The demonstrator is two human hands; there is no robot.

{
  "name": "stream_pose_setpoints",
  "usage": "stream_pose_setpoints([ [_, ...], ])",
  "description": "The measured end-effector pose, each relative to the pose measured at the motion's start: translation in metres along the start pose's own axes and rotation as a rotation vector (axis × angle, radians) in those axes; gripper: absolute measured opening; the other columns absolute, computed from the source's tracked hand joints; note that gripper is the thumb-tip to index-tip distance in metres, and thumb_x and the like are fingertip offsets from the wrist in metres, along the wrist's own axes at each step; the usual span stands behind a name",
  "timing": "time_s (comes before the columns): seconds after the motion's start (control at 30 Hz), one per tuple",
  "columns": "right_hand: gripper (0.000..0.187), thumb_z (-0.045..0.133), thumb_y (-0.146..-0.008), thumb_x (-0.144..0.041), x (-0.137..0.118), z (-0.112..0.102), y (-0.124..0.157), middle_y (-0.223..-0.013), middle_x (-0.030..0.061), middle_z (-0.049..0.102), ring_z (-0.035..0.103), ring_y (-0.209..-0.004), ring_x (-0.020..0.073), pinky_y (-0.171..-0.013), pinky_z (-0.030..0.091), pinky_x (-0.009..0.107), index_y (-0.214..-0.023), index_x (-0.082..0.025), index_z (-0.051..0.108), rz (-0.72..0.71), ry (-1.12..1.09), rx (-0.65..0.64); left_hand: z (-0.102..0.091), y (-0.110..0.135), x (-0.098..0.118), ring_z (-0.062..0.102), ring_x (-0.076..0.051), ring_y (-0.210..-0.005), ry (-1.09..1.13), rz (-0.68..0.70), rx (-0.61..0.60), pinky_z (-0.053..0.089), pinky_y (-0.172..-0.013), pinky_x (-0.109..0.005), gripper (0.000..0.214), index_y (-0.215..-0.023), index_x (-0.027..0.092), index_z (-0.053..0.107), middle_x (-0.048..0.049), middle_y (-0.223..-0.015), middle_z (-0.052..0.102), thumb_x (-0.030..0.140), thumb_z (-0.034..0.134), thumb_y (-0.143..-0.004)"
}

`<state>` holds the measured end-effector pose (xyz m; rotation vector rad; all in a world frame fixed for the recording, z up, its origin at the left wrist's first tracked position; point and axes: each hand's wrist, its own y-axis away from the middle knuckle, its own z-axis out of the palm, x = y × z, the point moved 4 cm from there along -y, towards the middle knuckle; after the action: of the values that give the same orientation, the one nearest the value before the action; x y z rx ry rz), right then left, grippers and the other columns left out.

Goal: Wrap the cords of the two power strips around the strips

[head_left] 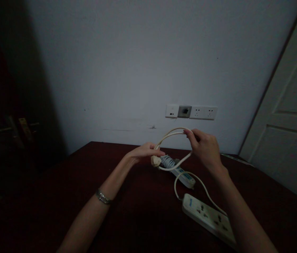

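Observation:
A white power cord (pixel 176 166) hangs in a loop between my two hands above the dark table. My left hand (pixel 147 150) grips one side of the loop, with the cord's pale plug (pixel 155 161) hanging just under the fingers. On the other side, my right hand (pixel 203 144) pinches the cord between thumb and fingers. Below my right forearm lies a white power strip (pixel 206 214), its far end partly hidden by the arm; a curved length of cord rises from its near corner. Behind the loop rests a second, smaller power strip (pixel 186 180) with grey cord (pixel 167 161) wound around it.
The dark red table (pixel 127 211) runs back to a pale wall (pixel 111 70). Wall sockets (pixel 203 112) sit above its rear edge. A white panelled door (pixel 293 123) stands at the right, and a dark door with a handle (pixel 13 128) at the left.

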<state>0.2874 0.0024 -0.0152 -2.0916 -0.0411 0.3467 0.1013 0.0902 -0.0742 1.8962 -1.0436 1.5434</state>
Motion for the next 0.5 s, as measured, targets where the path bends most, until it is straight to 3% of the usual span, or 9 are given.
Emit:
stream_pose_setpoints([
  [0.1,0.052,0.035,-0.089,-0.056,-0.002,-0.002,0.0,-0.06,0.007,0.06,0.044,-0.05,0.014,-0.051,0.022,0.027,-0.072,-0.018,0.066,-0.02,0.043,-0.028,0.0,-0.001,0.001,0.05,-0.009,-0.058,-0.12,-0.011,0.048,0.038,-0.057,-0.022,0.011,-0.069,0.012,0.055,0.0002,-0.063,0.056,0.019,0.062,-0.063],
  [0.23,0.05,0.043,-0.085,-0.058,0.002,-0.011,-0.003,-0.05,0.0019,0.05,0.038,-0.046,0.0118,-0.05,0.024,0.026,-0.07,-0.016,0.067,-0.003,-0.061,-0.065,-0.006,0.007,0.004,0.052,-0.011,-0.058,-0.396,-0.102,0.151,0.037,-0.052,-0.022,0.027,-0.092,0.012,0.057,-0.003,-0.074,0.06,0.016,0.051,-0.066],
  [0.37,0.053,0.044,-0.082,-0.061,0.018,-0.02,-0.006,-0.048,0.0002,0.045,0.039,-0.048,0.0118,-0.049,0.027,0.025,-0.057,-0.016,0.059,0.096,-0.285,-0.155,-0.009,0.03,0.02,0.049,-0.013,-0.056,-0.804,-0.158,0.286,0.032,-0.053,-0.024,0.018,-0.075,0.013,0.062,-0.0034,-0.063,0.057,0.021,0.046,-0.071],
  [0.5,0.054,0.048,-0.079,-0.059,0.027,-0.023,-0.006,-0.046,-0.0029,0.028,0.028,-0.045,0.0094,-0.047,0.023,0.026,-0.045,-0.018,0.039,0.096,-0.27,-0.165,-0.001,0.054,0.03,0.041,-0.011,-0.052,-0.954,-0.059,0.121,0.027,-0.053,-0.025,0.017,-0.063,0.016,0.055,0.0001,-0.056,0.05,0.019,0.043,-0.074],
])
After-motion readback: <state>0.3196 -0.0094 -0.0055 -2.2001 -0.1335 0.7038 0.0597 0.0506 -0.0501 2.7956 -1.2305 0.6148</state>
